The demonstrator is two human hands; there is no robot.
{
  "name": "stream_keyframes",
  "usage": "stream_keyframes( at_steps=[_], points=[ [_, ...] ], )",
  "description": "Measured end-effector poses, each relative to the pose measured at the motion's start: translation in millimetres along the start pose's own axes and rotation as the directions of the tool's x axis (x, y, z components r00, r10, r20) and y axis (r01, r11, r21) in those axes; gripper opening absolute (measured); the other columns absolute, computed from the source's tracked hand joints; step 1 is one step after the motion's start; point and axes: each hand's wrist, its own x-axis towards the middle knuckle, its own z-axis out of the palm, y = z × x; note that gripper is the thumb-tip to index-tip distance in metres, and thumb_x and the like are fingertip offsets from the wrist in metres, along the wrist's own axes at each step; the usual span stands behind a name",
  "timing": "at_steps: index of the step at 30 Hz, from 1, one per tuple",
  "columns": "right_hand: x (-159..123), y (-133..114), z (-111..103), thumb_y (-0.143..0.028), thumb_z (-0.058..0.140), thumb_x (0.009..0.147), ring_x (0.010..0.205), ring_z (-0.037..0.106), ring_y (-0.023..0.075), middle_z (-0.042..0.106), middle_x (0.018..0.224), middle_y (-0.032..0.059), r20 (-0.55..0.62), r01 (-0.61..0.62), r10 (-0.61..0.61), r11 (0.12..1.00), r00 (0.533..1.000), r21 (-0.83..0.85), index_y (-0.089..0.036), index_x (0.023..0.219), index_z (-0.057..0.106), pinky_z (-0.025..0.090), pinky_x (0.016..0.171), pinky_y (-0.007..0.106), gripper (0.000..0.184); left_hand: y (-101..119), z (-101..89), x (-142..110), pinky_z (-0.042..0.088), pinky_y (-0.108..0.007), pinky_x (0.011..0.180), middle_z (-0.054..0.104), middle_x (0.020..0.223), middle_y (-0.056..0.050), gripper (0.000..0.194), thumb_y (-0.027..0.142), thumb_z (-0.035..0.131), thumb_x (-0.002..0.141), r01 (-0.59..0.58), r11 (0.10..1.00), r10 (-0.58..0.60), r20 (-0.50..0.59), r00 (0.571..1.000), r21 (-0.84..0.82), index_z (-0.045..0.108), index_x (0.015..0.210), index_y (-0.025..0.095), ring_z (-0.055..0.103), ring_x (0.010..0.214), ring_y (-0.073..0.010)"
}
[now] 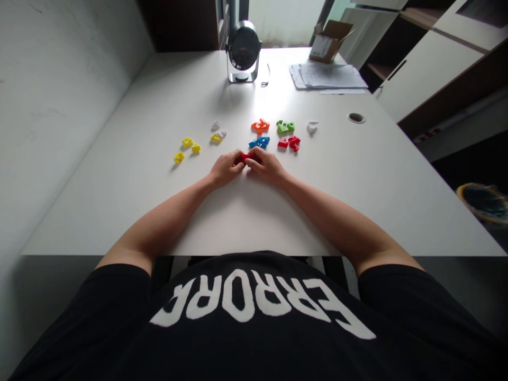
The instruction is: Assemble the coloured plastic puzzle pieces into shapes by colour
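My left hand (226, 168) and my right hand (265, 165) meet at the middle of the white table (337, 185), pinching a small red plastic piece (244, 156) between their fingertips. Its shape is mostly hidden by my fingers. Just beyond my right hand lie a blue piece cluster (259, 142) and a red piece cluster (289, 142). An orange cluster (260, 126) and a green cluster (286, 127) sit farther back. Left of my hands are several yellow pieces (187, 142) and white pieces (218, 129). A lone white piece (312, 127) lies at the right.
A round desk fan (243, 53) stands at the far edge, with papers (327, 75) and an open cardboard box (329, 41) to its right. A cable grommet (356, 118) sits in the tabletop. A wall runs along the left, with shelving at the right.
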Motion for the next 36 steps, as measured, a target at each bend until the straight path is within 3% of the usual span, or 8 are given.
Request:
stream_keyframes(
  at_steps=[36],
  points=[
    [-1.0,-2.2,-0.2,-0.057,0.055,0.087,0.071,0.051,0.0168,0.065,0.08,0.0033,0.002,-0.013,0.013,1.0,1.0,-0.002,-0.017,0.096,0.063,0.039,0.065,0.028,0.041,1.8,-0.2,-0.4,0.041,-0.028,0.067,0.066,0.078,-0.002,0.019,0.027,0.054,0.084,0.008,1.0,-0.008,0.006,1.0,-0.008,0.066,0.096,0.018,0.054,0.069,-0.016]
  ],
)
